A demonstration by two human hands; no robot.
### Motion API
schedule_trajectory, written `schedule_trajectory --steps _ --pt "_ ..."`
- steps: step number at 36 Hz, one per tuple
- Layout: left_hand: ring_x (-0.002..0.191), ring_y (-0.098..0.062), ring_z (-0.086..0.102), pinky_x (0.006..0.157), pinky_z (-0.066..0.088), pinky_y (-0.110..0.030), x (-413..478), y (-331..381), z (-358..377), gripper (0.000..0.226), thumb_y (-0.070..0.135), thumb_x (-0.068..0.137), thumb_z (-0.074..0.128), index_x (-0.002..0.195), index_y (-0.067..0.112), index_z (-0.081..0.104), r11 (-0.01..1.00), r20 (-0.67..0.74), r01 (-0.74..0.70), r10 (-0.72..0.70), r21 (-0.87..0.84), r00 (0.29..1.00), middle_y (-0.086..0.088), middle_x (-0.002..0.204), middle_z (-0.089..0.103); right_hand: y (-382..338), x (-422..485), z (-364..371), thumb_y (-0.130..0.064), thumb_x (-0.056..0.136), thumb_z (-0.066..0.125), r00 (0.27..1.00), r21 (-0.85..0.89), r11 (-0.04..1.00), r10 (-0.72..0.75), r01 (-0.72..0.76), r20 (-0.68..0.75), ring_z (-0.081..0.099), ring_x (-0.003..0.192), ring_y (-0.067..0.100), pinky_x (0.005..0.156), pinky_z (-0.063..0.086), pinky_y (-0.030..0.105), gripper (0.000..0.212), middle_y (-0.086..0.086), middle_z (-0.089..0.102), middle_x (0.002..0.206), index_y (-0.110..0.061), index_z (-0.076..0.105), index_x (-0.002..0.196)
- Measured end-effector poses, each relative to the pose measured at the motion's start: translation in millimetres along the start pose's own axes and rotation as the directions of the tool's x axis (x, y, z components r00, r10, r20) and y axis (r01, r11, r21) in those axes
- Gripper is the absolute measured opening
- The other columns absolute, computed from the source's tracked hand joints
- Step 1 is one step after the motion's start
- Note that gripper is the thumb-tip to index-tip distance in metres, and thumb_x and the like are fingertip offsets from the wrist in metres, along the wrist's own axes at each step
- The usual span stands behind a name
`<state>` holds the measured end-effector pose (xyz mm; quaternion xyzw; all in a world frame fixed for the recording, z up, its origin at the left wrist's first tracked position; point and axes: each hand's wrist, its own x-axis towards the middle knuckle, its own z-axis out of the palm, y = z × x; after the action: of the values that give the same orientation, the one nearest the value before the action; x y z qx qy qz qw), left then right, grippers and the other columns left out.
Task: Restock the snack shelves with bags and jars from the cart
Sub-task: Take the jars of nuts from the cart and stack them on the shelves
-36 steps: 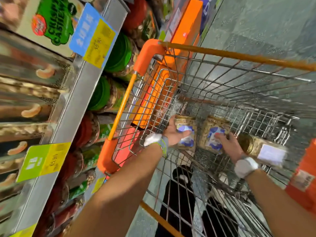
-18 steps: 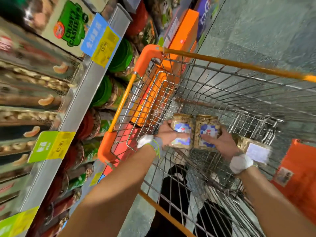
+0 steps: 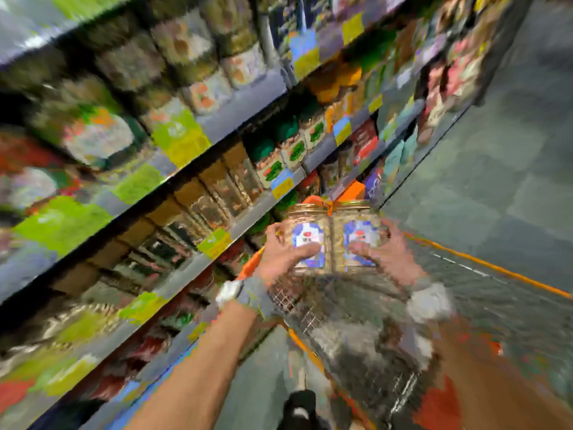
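Note:
Two clear jars of nuts with gold lids and blue-white labels are held side by side above the orange wire cart [image 3: 483,265]. My left hand [image 3: 280,254] grips the left jar [image 3: 307,225], thumb across its label. My right hand [image 3: 387,254] grips the right jar [image 3: 356,225] the same way. The two jars touch each other. The snack shelves [image 3: 217,125] rise on the left, packed with jars and bags. The whole view is blurred by motion.
Grey shelf edges carry green, yellow and blue price tags [image 3: 214,243]. Green-lidded jars [image 3: 269,150] stand on the middle shelf. A grey tiled aisle floor [image 3: 496,135] runs on the right. My dark shoe [image 3: 299,411] shows below the cart.
Both hands have lifted the two jars up out of the cart, pressed together. The view has swung upward from the cart toward the shelves.

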<state>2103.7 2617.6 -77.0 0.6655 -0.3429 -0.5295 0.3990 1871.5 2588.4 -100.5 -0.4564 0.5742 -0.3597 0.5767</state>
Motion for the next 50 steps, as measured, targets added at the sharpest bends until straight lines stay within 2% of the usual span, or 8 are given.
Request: schedule_trajectory --steps 9,13,20,25,32,37,43,50 --pt "0.076 -0.006 0.068 0.079 0.059 -0.028 -152.3 117.8 -85.9 0.071 -0.008 0.080 0.077 0.128 0.012 0.030 0.957 -0.215 -0.260 0.229 -0.132 0.950 -0.009 0.110 0.062 -146.1 -86.0 72.6 -0.019 0.066 0.089 0.947 0.092 0.965 -0.260 0.246 0.189 0.057 0.111 0.020 0.085 0.049 0.016 0.095 0.008 0.054 0.129 -0.010 0.032 0.141" --pt "0.068 -0.002 0.070 0.070 0.060 -0.022 -216.1 151.3 -142.0 0.067 -0.008 0.085 0.072 0.133 0.007 0.028 0.921 -0.336 -0.344 0.271 -0.181 0.902 -0.004 0.099 0.065 -203.5 -125.7 124.8 -0.064 0.038 0.094 0.892 0.165 0.943 -0.328 0.290 0.311 0.066 0.100 0.010 0.090 0.053 0.026 0.122 0.009 0.061 0.127 -0.020 0.037 0.137" --pt "0.088 -0.017 0.063 0.077 0.057 -0.028 -344.0 185.8 -245.8 0.070 0.002 0.079 0.082 0.127 0.009 0.031 0.849 -0.580 -0.520 0.377 -0.094 0.722 -0.011 0.112 0.059 -288.7 -234.9 227.8 -0.018 0.084 0.079 0.742 0.328 0.865 -0.497 0.381 0.449 0.062 0.086 0.007 0.068 0.051 0.010 0.083 0.006 0.060 0.115 -0.009 0.028 0.148" --pt "0.082 -0.020 0.071 0.068 0.060 -0.034 -443.3 171.2 -332.5 0.105 0.045 0.049 0.100 0.129 0.017 0.038 0.827 -0.648 -0.556 0.376 -0.089 0.663 -0.017 0.116 0.064 -316.4 -316.7 303.8 -0.040 0.042 0.097 0.570 0.301 0.836 -0.537 0.460 0.622 0.065 0.090 0.013 0.076 0.054 0.025 0.123 0.005 0.065 0.113 -0.021 0.034 0.145" --pt "0.053 -0.007 0.064 0.049 0.053 -0.021 -569.9 159.7 -447.5 0.068 0.000 0.081 0.080 0.128 0.026 0.038 0.797 -0.716 -0.603 0.436 0.025 0.546 -0.003 0.085 0.066 -360.7 -436.8 411.8 -0.054 0.034 0.091 0.369 0.231 0.694 -0.599 0.681 0.711 0.065 0.107 0.008 0.099 0.050 0.031 0.103 -0.009 0.063 0.126 -0.043 0.047 0.126" --pt "0.109 -0.021 0.064 0.101 0.051 -0.042 -637.9 155.5 -499.0 0.095 0.057 0.028 0.076 0.113 0.021 0.052 0.856 -0.792 -0.461 0.441 0.232 0.421 0.000 0.105 0.067 -382.9 -510.1 462.8 -0.028 0.060 0.094 0.329 0.180 0.608 -0.628 0.773 0.706 0.059 0.077 -0.019 0.075 0.045 0.004 0.074 -0.021 0.062 0.102 -0.037 0.044 0.114" --pt "0.100 -0.018 0.065 0.078 0.060 -0.038 -670.1 136.5 -568.4 0.069 0.038 0.049 0.093 0.102 0.023 0.051 0.896 -0.847 -0.428 0.315 0.116 0.429 -0.004 0.117 0.058 -423.0 -551.8 518.4 -0.044 0.042 0.100 0.270 0.230 0.557 -0.672 0.798 0.690 0.069 0.091 0.007 0.090 0.055 0.033 0.094 -0.015 0.072 0.101 -0.028 0.051 0.121" --pt "0.072 -0.013 0.066 0.058 0.060 -0.033 -659.5 135.7 -618.0 0.072 0.017 0.066 0.093 0.117 0.018 0.043 0.859 -0.850 -0.507 0.218 -0.066 0.480 -0.003 0.099 0.063 -487.7 -585.8 577.5 -0.032 0.056 0.094 0.077 0.313 0.349 -0.767 0.883 0.637 0.069 0.086 -0.006 0.067 0.051 0.009 0.076 -0.015 0.072 0.103 -0.025 0.057 0.123"
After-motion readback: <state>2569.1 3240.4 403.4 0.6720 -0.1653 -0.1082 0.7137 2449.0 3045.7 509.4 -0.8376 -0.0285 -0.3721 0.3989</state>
